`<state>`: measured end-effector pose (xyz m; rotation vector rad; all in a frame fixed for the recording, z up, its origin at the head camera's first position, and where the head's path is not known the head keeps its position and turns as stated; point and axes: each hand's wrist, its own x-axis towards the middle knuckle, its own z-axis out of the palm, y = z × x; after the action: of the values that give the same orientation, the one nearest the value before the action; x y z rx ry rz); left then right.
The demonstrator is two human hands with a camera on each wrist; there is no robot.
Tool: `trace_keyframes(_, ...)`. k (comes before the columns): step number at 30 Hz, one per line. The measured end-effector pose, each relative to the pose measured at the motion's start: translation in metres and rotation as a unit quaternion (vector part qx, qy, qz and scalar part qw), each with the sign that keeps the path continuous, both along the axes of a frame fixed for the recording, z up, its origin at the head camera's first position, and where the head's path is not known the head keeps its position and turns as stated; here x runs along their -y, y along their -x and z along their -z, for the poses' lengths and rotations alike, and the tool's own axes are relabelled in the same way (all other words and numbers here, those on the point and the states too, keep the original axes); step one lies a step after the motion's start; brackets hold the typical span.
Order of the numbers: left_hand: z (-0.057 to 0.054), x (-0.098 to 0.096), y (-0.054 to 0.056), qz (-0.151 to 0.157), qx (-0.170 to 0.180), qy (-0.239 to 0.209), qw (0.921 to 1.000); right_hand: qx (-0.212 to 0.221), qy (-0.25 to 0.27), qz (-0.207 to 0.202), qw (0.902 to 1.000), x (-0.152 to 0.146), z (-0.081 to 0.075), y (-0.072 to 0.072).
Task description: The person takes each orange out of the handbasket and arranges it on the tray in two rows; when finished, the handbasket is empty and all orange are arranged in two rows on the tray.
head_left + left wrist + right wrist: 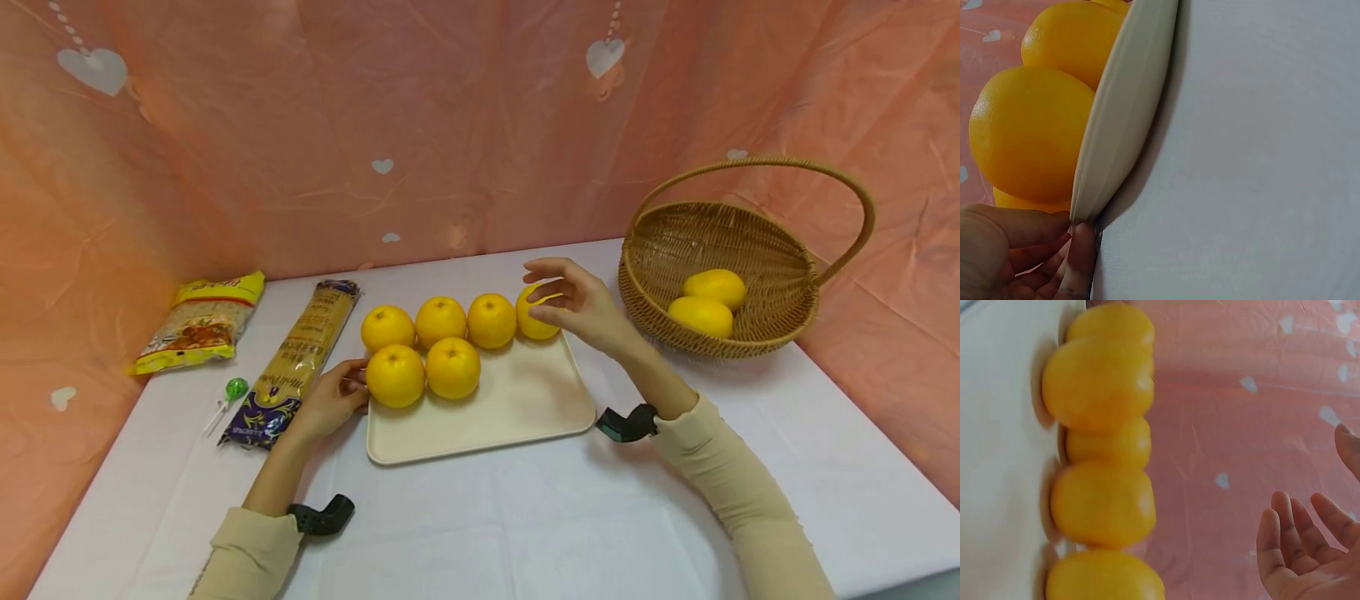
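Observation:
A cream rectangular tray point(517, 400) lies on the white table with several oranges on it. They form a back row and a shorter front row at the left. My left hand point(333, 400) is at the tray's left side, beside the front-left orange point(395, 377). In the left wrist view, its thumb and finger point(1029, 226) pinch the tray's rim point(1125, 119). My right hand point(581, 308) hovers by the back-right orange point(537, 323), hiding part of it. The right wrist view shows its fingers point(1291, 537) loosely bent, apart from the fruit, holding nothing.
A wicker basket point(652, 250) with a tall handle stands at the right, holding two oval yellow fruits point(708, 304). At the left lie a spaghetti packet point(300, 358), a green lollipop point(236, 388) and a yellow food bag point(202, 321). A pink curtain point(465, 108) hangs behind.

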<state>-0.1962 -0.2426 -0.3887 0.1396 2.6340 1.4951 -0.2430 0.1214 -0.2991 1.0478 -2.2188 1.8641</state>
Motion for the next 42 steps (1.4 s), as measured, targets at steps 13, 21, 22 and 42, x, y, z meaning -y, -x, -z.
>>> trace_keyframes(13,0.0,0.0,-0.001,-0.004,0.002,0.008,1.0,0.0,0.053,0.087,0.9948,-0.066,-0.012,0.004)
trace_keyframes(21,0.0,0.0,0.0,-0.008,0.003,0.01,0.9999,0.019,0.096,0.114,0.9886,-0.1,-0.021,0.011)
trace_keyframes(22,0.0,0.0,0.0,-0.007,0.003,0.009,0.9999,0.021,0.095,0.122,0.9877,-0.104,-0.022,0.012)
trace_keyframes(42,-0.003,-0.001,0.0,-0.002,0.012,0.001,0.9999,0.102,0.026,0.265,0.9586,-0.157,-0.053,0.033)
